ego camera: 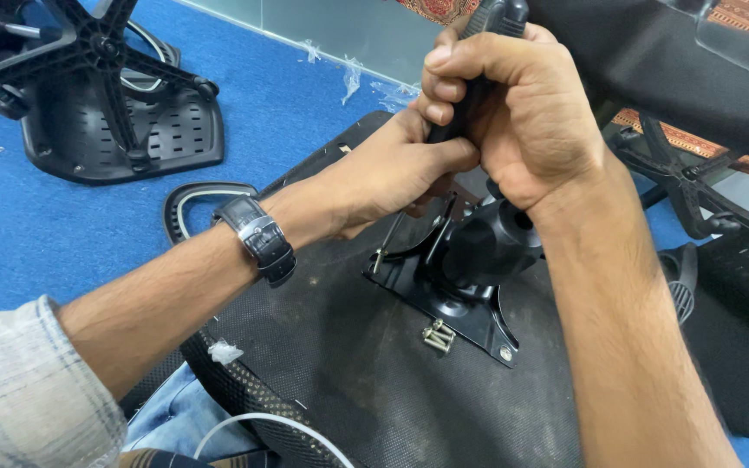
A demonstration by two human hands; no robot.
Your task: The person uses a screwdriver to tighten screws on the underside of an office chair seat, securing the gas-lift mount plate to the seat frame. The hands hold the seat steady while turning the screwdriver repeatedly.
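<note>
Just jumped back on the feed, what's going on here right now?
A person has an upturned chair seat across their lap. The right hand grips a black tool handle from above, and the left hand steadies it lower down, over the black metal plate on the seat. One bolt sits on the plate. Another chair base lies on the blue carpet.

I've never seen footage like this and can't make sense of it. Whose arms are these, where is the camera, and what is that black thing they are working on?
The one picture comes from a camera worn on a person's head, looking down at their own bare hands. The right hand grips the black handle of a tool; the left hand, with a wristwatch, steadies it lower down. Under them lies an upturned office chair seat with a black metal mechanism plate and loose bolts on it. On the blue carpet behind sits another upturned chair seat with a star base.
</note>
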